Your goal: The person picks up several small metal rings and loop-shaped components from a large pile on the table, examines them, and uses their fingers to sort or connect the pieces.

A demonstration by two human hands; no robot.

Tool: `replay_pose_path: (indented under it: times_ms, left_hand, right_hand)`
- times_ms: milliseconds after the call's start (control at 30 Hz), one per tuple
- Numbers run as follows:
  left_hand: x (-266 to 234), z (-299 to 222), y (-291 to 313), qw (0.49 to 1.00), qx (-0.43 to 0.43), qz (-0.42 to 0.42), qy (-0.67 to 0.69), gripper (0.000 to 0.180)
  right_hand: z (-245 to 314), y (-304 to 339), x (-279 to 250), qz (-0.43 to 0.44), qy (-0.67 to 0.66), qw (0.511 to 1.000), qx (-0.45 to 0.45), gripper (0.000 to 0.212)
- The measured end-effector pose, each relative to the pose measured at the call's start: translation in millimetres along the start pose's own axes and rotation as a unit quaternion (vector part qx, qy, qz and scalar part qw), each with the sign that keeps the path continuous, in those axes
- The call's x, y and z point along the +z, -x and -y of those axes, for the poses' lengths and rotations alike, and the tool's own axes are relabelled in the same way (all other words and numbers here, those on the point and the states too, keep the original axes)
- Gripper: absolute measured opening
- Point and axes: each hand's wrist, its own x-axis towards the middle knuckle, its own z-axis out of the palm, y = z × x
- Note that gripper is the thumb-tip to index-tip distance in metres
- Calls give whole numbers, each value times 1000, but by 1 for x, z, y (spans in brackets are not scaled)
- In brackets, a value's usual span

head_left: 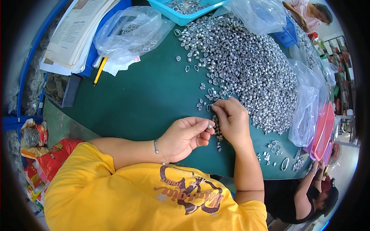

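Note:
Between the thumb and fingers of my left hand point(185, 138) is a small rounded silver-grey metal piece point(209, 126). My right hand point(233, 121) reaches to the near-left edge of a big pile of small grey metal pieces point(250, 73). Its thumb and forefinger are pinched together at a small oval metal ring point(209, 107). Loose pieces point(219, 138) lie on the green tabletop point(135, 96) between my two hands, partly covered by the right one. The pile mixes open oval rings and rounded, bead-like pieces.
A blue tray point(181, 17) of metal pieces stands at the far side. Clear plastic bags lie at left point(131, 32) and right point(306, 104). Papers point(75, 34) and a yellow pencil point(100, 72) are far left. Red trays point(323, 133) stand right. Two other people are at the right.

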Motion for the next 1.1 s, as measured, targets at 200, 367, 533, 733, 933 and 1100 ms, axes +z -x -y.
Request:
replay_pose_path:
  times_ms: [200,367,533,733,933,1100]
  left_hand:
    - [2,-2,1,1000,-8,0,-14,13]
    - [2,-7,1,999,-14,14,-34,13]
    - [10,-34,-4,995,50,-20,-78,9]
    - [29,-72,-50,548,309,8,-777,3]
    - [13,-63,-75,430,349,18,-832,5]
    - [27,-67,-64,725,206,-37,-656,9]
  right_hand:
    - [-10,8,-19,56,-383,921,50,5]
    - [-14,9,-26,87,-725,673,115,6]
    - [-17,2,-38,-7,-598,777,198,7]
    - [-13,-3,-9,-48,33,998,3,9]
    - [-14,-1,-8,-40,124,991,-11,8]
    - [-15,5,-30,-20,-337,923,186,9]
